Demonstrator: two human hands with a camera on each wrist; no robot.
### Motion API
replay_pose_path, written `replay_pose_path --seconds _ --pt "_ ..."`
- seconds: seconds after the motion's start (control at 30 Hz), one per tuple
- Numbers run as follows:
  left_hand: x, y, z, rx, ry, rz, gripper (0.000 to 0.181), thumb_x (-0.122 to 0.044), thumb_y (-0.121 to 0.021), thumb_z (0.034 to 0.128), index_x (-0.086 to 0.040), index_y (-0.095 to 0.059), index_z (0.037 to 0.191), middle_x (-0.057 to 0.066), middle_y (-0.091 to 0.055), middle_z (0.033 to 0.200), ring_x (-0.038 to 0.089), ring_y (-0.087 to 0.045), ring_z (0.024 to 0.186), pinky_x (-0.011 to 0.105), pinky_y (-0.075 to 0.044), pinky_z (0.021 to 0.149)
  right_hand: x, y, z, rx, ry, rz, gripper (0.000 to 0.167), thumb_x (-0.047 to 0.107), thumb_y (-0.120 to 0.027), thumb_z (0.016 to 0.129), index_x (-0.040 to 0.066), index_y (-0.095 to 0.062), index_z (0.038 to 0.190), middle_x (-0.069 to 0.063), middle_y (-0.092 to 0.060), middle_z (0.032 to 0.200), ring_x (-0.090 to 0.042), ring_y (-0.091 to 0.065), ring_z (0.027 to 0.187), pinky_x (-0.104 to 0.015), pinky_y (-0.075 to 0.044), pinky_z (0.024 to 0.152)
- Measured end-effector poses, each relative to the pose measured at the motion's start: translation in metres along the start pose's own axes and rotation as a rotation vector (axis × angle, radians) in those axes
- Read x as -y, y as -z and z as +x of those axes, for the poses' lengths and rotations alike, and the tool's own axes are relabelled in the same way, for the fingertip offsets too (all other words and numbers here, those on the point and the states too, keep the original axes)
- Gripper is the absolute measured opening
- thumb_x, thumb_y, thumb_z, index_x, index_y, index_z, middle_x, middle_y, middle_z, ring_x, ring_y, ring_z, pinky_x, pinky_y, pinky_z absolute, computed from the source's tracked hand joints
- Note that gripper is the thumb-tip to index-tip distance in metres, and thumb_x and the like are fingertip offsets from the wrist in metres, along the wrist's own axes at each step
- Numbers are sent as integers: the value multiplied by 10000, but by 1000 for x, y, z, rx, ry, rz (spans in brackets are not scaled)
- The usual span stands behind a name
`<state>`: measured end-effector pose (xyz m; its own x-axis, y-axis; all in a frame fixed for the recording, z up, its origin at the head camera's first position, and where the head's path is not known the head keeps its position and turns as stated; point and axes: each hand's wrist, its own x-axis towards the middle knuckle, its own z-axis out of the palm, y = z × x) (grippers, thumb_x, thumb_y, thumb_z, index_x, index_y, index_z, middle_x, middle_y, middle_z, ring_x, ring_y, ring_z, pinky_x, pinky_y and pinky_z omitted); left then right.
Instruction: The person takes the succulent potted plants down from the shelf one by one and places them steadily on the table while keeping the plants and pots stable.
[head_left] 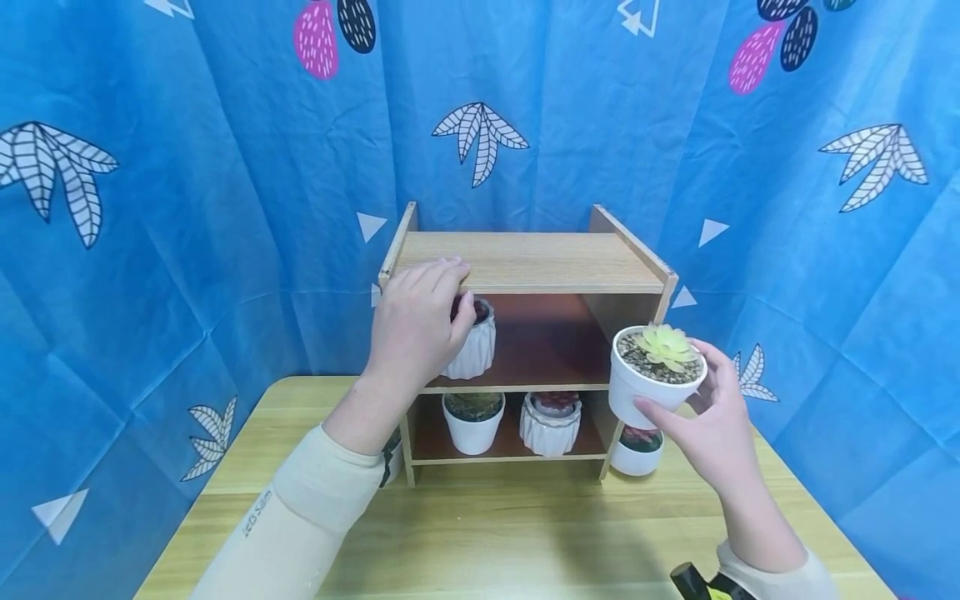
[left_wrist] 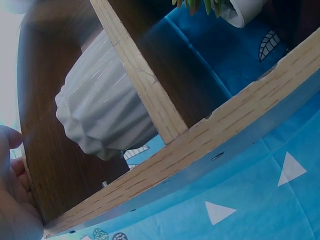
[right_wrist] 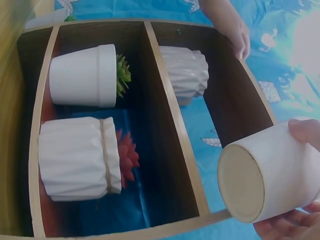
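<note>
My right hand (head_left: 716, 425) grips a smooth white pot (head_left: 637, 387) holding a pale green succulent (head_left: 666, 346), raised beside the right side of the wooden shelf (head_left: 525, 258). In the right wrist view that pot (right_wrist: 270, 172) shows its base, with fingers around it. My left hand (head_left: 420, 321) rests on the front left edge of the shelf's top board, fingers fairly straight. Below it a ribbed white pot (head_left: 474, 346) stands at the left of the middle level, partly hidden by the hand. The left wrist view shows the ribbed pot (left_wrist: 105, 100) close up.
On the lower level stand a smooth white pot (head_left: 474, 429) and a ribbed pot (head_left: 551, 427) with a red plant. Another white pot (head_left: 637, 457) is on the table right of the shelf, and one (head_left: 393, 458) is partly hidden at its left. Blue cloth (head_left: 480, 75) hangs behind.
</note>
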<state>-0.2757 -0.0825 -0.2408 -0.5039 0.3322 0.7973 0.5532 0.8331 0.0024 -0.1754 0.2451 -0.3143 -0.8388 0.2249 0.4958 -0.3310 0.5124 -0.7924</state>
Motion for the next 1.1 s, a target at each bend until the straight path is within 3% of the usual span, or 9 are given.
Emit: replay_pose_path --seconds 0.3,0.77,1.1 --pt "1 -1 0 -1 3 -4 394 -311 -551 981 -87 -673 1281 85 -658 1319 259 -605 1233 426 -444 1073 -13 13 -2 -20 -24 -52 934 71 -851 787 200 -301 1531 -78 -498 1441 -37 -542 1160 -96 -450 887" --pt "1 0 1 -4 1 -1 392 -310 -544 980 -90 -679 1275 82 -661 1316 255 -607 1232 422 -443 1075 -26 19 -8 -95 -54 -47 960 -5 -865 739 154 -316 1510 -80 -530 1395 1 -539 1119 -70 -438 895" --pt "0 2 0 -1 5 -2 394 -312 -549 977 -88 -680 1272 83 -659 1319 255 -611 1228 425 -443 1075 -40 26 -12 -105 -143 -92 997 66 -872 762 168 -261 1544 -151 -468 1476 -24 -511 1163 -52 -425 905"
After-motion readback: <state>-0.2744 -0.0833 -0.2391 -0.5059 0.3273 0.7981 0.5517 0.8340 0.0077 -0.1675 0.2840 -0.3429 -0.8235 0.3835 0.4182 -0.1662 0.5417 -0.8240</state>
